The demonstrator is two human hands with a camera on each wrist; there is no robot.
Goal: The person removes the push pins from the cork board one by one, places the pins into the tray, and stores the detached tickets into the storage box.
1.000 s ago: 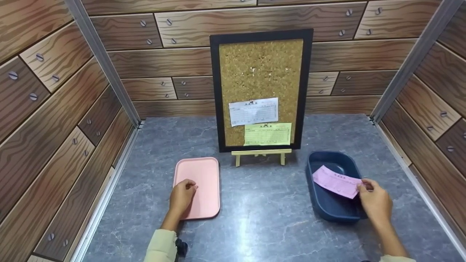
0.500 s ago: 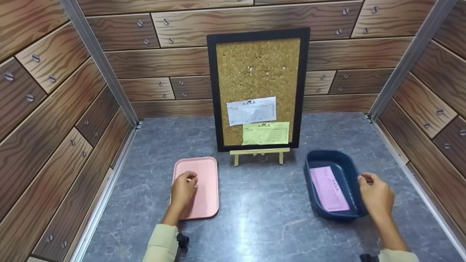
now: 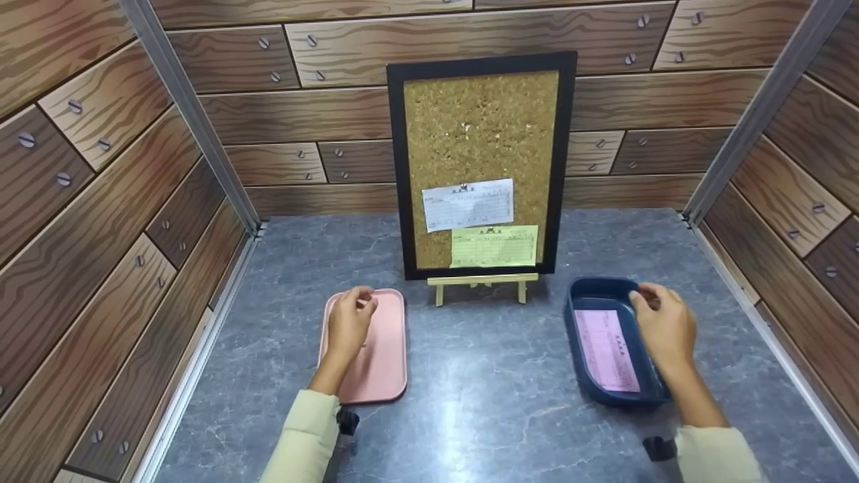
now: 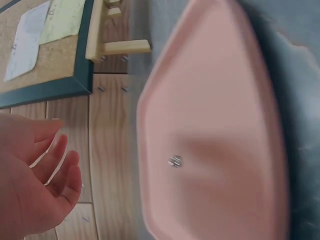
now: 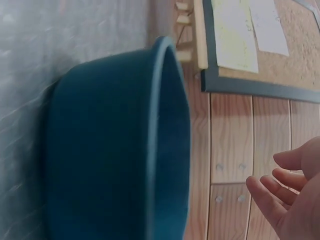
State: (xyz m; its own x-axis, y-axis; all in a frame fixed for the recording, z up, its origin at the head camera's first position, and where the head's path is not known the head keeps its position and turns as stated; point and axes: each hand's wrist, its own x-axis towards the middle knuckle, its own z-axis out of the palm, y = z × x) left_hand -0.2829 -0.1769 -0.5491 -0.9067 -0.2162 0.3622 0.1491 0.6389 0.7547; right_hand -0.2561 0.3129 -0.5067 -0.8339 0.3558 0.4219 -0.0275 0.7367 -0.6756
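Note:
My left hand is raised over the pink tray, fingers loosely bent. The left wrist view shows nothing between its fingertips, and a small silvery metal piece lying on the tray. My right hand hovers over the right rim of the dark blue bin, its fingers parted and holding nothing in the right wrist view. Inside the bin lies a pink printed slip. On the framed corkboard, a white slip and a yellow-green slip are pinned low down.
A small wooden easel holds the corkboard upright at the back of the grey marbled table. Walls with a wood-plank print enclose the back and both sides, with metal rails at the corners.
My right hand has let go of the pink slip, which dropped flat into the bin, then moved up and left. My left hand has lifted off the tray's middle toward its far end.

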